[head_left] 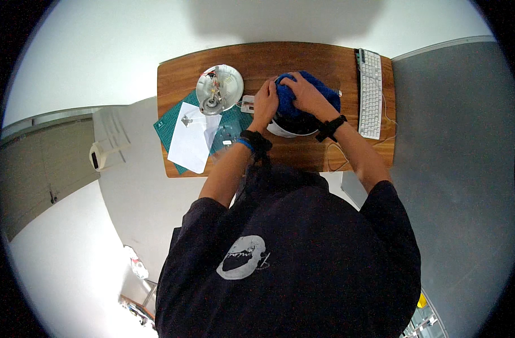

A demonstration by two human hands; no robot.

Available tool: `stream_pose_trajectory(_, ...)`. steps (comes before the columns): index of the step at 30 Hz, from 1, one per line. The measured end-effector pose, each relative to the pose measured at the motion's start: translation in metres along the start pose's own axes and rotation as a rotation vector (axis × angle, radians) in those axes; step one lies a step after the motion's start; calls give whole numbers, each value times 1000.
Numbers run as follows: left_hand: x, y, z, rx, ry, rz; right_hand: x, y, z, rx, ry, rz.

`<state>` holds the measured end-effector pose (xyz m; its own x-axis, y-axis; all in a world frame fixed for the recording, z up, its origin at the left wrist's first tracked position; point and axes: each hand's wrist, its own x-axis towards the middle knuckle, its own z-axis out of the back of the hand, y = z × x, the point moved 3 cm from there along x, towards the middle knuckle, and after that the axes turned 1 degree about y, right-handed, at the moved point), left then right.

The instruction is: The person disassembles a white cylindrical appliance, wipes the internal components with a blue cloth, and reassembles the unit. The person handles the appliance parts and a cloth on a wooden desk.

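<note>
A blue cloth is bunched over a round black-and-white object on the wooden table. My right hand grips the cloth from above, with its fingers pressed into the folds. On the near left side, my left hand curls against the round object, its fingertips at the cloth's edge. The cloth and my hands hide most of this object, so its kind does not show. Left of my hands sits an opened white round housing, with wires and a metal part inside.
A green cutting mat lies at the left under a white paper sheet bearing small parts. Clear plastic rests beside the sheet. At the right stands a white keyboard; a thin cable curls near the front edge.
</note>
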<state>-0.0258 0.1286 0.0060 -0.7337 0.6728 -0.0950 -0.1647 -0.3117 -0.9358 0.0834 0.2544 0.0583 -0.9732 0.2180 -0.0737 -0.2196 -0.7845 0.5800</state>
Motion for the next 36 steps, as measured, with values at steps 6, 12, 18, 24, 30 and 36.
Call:
stream_pose_trajectory(6,-23,-20,2,203,34,-84,-20,-25,16,-131,355,-383)
stream_pose_trajectory(12,-23,-23,1,260,-3,-81,-52,-13,19,-169,628,-349)
stream_pose_trajectory(18,-19,-25,2,215,-16,-54,-52,-34,-7,143,280,-426)
stream_pose_trajectory(24,-24,-18,-1,282,-34,-97,-21,6,-14,-114,328,-145)
stream_pose_trajectory(30,-34,-1,9,98,-129,-65,-14,17,-31,-148,257,362)
stream_pose_trajectory(36,-42,27,15,-104,-126,133,-27,27,-43,-29,297,578)
